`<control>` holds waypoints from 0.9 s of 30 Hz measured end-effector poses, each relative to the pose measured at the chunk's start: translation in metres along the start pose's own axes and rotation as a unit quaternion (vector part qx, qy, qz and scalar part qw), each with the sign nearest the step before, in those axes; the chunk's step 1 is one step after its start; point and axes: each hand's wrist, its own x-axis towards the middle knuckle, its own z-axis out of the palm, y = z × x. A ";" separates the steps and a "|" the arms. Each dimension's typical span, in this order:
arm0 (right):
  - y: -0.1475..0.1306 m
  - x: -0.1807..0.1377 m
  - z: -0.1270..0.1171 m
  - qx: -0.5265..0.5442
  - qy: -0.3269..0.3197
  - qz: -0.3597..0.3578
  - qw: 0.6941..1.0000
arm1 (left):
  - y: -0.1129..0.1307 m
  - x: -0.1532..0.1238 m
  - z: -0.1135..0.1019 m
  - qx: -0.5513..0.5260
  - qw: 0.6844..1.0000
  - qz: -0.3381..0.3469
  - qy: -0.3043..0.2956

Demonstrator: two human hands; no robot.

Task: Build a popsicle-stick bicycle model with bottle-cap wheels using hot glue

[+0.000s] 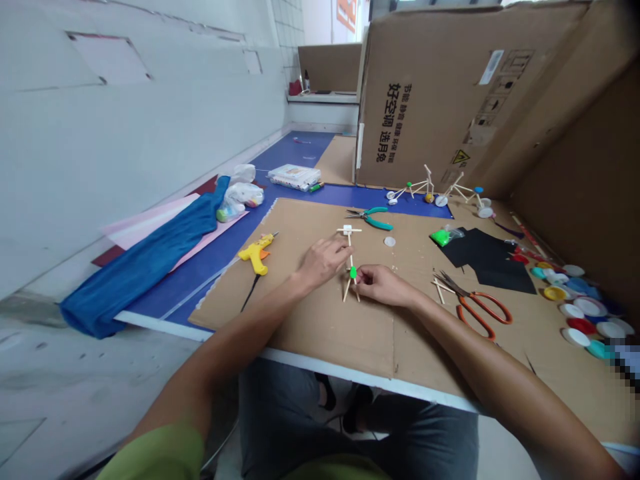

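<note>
Pinching the stick frame [353, 272], the right hand [383, 285] was nearly closed; the left hand [324, 261] curved loosely, hold unclear.

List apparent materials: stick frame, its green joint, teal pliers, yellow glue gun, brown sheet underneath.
Stick frame: probably wood, matte; pale, straight rods.
Green joint: plastic or clay, too small to tell.
Teal pliers: dark metal tips, likely; smooth handles, plastic or rubber.
Yellow glue gun: likely molded plastic; uniform bright color.
Brown sheet: cardboard, matte; tan with a crease.
</note>
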 end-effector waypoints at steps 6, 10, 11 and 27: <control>0.001 0.000 -0.007 0.023 0.040 -0.021 0.999 | 0.000 0.002 -0.003 0.002 1.000 0.000 0.007; -0.005 -0.003 -0.006 0.001 0.080 -0.070 0.994 | 0.001 0.004 -0.007 -0.002 1.000 -0.003 -0.005; -0.007 -0.003 -0.004 -0.017 0.087 -0.080 0.993 | 0.002 0.004 -0.008 -0.005 1.000 -0.005 -0.010; -0.015 -0.004 0.004 -0.133 0.115 -0.091 0.980 | 0.000 0.006 -0.006 -0.022 1.000 0.000 0.001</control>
